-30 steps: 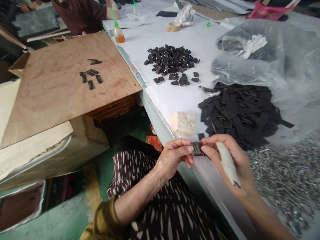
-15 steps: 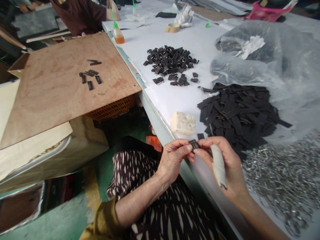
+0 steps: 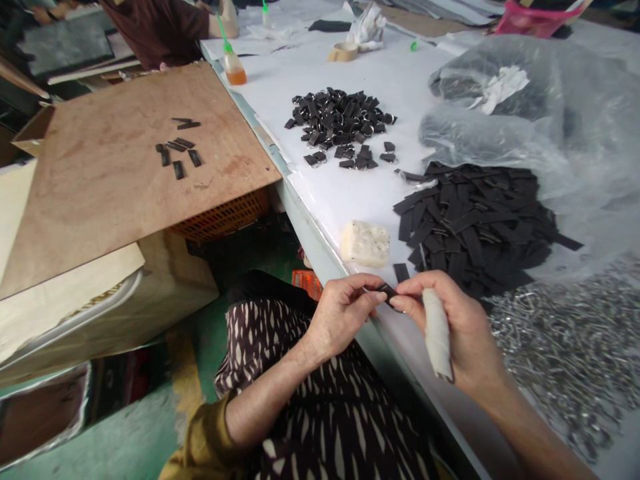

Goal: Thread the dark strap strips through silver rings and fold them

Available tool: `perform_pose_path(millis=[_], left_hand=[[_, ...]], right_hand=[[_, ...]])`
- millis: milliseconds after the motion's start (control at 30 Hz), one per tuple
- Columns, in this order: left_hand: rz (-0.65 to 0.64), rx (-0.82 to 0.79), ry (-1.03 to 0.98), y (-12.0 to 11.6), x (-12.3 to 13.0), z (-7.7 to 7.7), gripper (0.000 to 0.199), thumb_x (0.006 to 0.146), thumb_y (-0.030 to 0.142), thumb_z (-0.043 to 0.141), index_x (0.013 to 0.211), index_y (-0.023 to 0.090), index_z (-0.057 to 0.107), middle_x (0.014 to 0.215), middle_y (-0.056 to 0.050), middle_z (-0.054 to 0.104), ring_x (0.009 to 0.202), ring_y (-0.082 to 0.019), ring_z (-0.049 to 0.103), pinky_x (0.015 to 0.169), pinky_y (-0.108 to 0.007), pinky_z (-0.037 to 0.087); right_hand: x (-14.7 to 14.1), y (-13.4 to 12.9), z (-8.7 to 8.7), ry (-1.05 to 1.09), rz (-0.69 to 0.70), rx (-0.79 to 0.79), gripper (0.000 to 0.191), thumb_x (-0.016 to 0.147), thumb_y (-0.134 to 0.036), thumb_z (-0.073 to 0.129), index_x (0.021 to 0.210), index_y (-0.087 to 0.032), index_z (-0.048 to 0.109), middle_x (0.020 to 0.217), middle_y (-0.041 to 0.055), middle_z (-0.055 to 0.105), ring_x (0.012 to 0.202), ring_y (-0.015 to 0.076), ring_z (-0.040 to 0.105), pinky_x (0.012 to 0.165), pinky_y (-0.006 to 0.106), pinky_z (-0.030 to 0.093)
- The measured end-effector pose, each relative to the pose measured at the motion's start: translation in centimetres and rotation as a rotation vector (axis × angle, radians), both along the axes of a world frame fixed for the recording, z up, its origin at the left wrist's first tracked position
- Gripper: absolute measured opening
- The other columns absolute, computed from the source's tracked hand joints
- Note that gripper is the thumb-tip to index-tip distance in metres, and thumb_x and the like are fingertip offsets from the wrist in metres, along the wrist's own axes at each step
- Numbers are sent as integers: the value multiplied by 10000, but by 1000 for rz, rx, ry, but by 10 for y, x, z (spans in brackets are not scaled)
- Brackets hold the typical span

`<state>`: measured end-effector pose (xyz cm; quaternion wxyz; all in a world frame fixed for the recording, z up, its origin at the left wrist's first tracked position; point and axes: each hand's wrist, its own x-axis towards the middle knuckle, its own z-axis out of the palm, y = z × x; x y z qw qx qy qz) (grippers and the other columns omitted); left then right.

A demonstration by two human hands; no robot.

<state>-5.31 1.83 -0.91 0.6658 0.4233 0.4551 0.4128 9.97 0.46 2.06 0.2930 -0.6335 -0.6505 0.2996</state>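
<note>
Change: the dark piece [image 3: 386,292] now shows narrow, seemingly turned edge-on, where its broad ribbed face showed a second ago.
Left: my left hand [image 3: 344,315] is closed to a pinch, thumb and forefinger on the piece.
Right: my right hand [image 3: 463,328] is also pinching, fingertips on the piece's other side; one digit is wrapped in white bandage [image 3: 437,333].
Piece position: held between both hands, just over the edge of the white table [image 3: 320,193], lower centre of frame.
Hidden: my fingers cover most of the piece; I cannot tell whether metal is fitted to it.
Nearby: black strips [image 3: 475,227] right of centre; metal-fitted black pieces [image 3: 340,120] upper centre; loose silvery metal loops [image 3: 565,353] lower right; a whitish lump [image 3: 365,243] just above my hands.
Upper left: plywood board [image 3: 140,160] bearing a few dark pieces [image 3: 177,150].
</note>
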Motion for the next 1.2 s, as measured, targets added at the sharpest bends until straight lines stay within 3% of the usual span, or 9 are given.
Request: perform_pose_path(millis=[167,333,733,867,1067,1200], left_hand=[[-119,43,-16,5,-8,1,192,753,232,608,906,122,643,694,-5,577,545,-67,484,547,-195,424],[-213,-7,-14,8,-15,1,128,727,219,630,804,120,657,568,14,548,506,-68,487,510,-181,412],[-31,-142,-25,-2,-1,1,107,725,198,589,653,121,606,454,13,531,383,-83,480,395,-188,403],[0,-170,-56,-2,2,3,105,708,184,588,629,115,593,444,15,523,360,-83,467,367,-190,389],[22,-243,-73,-1,5,1,87,672,171,594,617,102,592,481,3,542,345,-82,462,332,-194,382],[-5,-286,-91,1,3,-1,96,665,186,604,628,99,588,497,4,550,346,-78,468,334,-190,393]], right_hand=[[2,2,1,53,53,-77,102,783,-306,602,800,-244,522,705,-22,592,650,135,554,530,239,404],[4,5,3,65,122,-135,111,765,-302,616,782,-232,532,682,-22,557,630,131,518,511,244,390],[1,3,4,52,131,-143,99,801,-277,566,745,-231,498,642,-36,537,588,109,491,508,228,382],[-6,-5,6,-109,188,-28,101,842,-253,503,746,-228,485,585,-40,486,518,103,443,474,234,348],[-15,-11,4,-298,314,304,140,817,-84,461,748,-206,459,656,0,527,656,144,502,601,266,388],[-16,-10,3,-276,284,243,137,826,-121,468,723,-210,450,628,-11,511,612,127,495,563,248,385]])
